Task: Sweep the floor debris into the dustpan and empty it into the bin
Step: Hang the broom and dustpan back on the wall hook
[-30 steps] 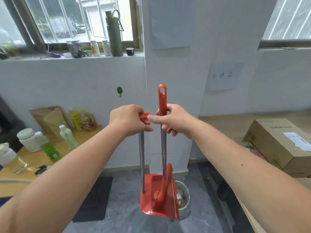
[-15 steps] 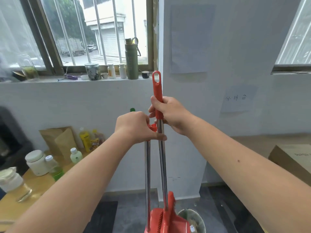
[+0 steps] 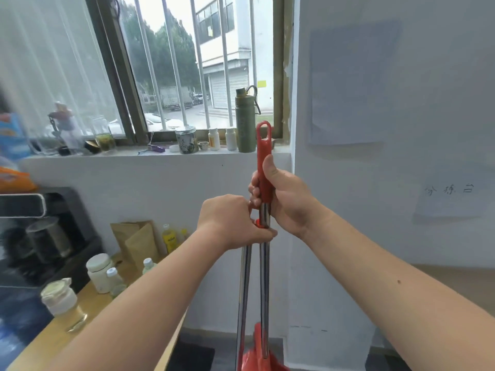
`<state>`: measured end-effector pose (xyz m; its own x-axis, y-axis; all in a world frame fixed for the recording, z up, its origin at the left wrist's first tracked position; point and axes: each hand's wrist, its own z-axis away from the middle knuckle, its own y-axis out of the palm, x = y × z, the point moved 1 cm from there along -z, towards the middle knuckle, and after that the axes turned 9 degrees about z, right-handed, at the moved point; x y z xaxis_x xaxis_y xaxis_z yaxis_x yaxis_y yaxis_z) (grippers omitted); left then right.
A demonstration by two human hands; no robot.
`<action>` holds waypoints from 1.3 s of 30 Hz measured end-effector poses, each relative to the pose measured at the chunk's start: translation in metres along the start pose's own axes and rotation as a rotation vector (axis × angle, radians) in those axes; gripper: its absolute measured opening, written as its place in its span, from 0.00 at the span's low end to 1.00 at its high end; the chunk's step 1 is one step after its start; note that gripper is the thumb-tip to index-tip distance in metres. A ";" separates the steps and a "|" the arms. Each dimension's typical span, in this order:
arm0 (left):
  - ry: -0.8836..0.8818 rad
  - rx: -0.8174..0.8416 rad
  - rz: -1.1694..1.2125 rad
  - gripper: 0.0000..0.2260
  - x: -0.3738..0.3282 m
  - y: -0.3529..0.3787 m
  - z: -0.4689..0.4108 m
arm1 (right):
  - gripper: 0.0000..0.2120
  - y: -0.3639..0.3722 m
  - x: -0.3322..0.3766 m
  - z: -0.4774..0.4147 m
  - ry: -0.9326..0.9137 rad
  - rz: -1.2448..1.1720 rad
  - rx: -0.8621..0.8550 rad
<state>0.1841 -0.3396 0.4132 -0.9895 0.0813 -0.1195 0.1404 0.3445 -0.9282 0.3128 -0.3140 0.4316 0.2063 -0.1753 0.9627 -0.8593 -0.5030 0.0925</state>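
Two upright metal poles stand side by side in front of me. My right hand (image 3: 286,198) grips the red handle of the broom (image 3: 263,153), thumb up along it. My left hand (image 3: 230,222) is closed around the top of the dustpan pole (image 3: 244,285), its small red end cap just showing. The red dustpan (image 3: 254,360) is only partly in view at the bottom edge, with the broom pole running down into it. The bin and any floor debris are out of view.
A wooden table (image 3: 80,325) at the left carries jars and bottles. A windowsill (image 3: 160,152) holds a green flask (image 3: 245,121) and small containers. A white wall column (image 3: 348,183) rises just behind the poles. A dark floor mat (image 3: 192,356) lies below.
My view has tilted upward, so the dustpan and bin have dropped out of the frame. My right hand has slid higher on the broom handle. Both poles are closer together.
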 end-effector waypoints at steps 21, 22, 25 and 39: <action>-0.210 0.186 0.050 0.24 0.055 0.106 -0.082 | 0.23 -0.035 -0.110 -0.103 0.138 -0.154 0.072; -0.210 0.202 0.056 0.24 0.063 0.112 -0.086 | 0.23 -0.032 -0.118 -0.109 0.137 -0.137 0.056; -0.224 0.255 0.086 0.22 0.084 0.130 -0.097 | 0.26 -0.021 -0.145 -0.126 0.141 -0.035 -0.007; -0.237 0.358 0.157 0.22 0.157 0.243 -0.153 | 0.32 -0.022 -0.273 -0.200 0.254 -0.005 -0.124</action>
<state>0.0683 -0.1001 0.2223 -0.9436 -0.1244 -0.3067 0.3095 -0.0032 -0.9509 0.1820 -0.0859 0.2172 0.0998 0.0527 0.9936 -0.9127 -0.3929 0.1125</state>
